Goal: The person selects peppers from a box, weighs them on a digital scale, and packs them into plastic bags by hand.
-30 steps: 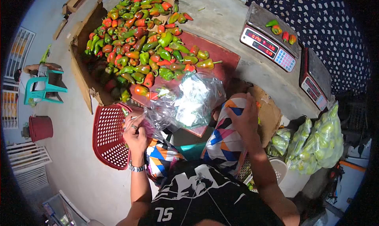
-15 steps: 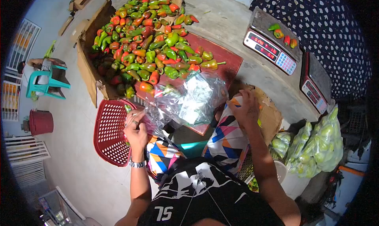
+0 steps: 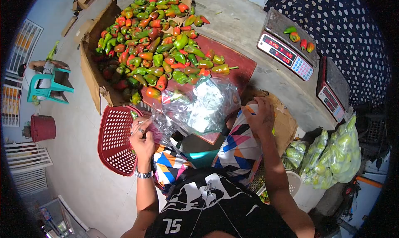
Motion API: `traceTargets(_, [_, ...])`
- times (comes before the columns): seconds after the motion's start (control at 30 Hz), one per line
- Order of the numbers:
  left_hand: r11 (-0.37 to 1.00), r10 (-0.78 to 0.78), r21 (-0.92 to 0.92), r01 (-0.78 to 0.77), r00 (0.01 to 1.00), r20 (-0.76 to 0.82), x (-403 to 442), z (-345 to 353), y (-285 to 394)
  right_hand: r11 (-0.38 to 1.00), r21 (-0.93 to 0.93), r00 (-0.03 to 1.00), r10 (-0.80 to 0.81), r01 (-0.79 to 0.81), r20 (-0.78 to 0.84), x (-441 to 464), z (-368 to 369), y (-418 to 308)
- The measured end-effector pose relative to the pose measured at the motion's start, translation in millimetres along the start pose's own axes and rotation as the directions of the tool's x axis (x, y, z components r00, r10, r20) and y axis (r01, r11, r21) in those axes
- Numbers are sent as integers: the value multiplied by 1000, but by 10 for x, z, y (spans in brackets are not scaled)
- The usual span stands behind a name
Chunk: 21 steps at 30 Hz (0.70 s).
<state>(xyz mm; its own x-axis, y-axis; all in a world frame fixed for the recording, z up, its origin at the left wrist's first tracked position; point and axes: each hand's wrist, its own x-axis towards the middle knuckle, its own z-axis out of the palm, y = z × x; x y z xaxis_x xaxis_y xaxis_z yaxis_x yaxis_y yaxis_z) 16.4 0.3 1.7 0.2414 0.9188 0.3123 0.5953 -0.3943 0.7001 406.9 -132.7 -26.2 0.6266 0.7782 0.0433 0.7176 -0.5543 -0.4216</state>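
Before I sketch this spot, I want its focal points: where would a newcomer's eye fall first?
Probably on the big heap of red and green peppers at upper left, partly on a red board. Next, the glaring clear plastic near the center, then a scale at upper right, its digits lit red and four peppers on top.

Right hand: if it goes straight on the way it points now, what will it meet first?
The right hand would probably meet the near edge of the red board first, though their heights are hard to judge.
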Motion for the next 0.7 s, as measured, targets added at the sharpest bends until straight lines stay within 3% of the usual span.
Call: traceTargets(0.7, [1000, -11, 19, 11, 1000, 1, -9, -4, -34, 999, -8, 998, -32, 31, -57, 5, 44, 34])
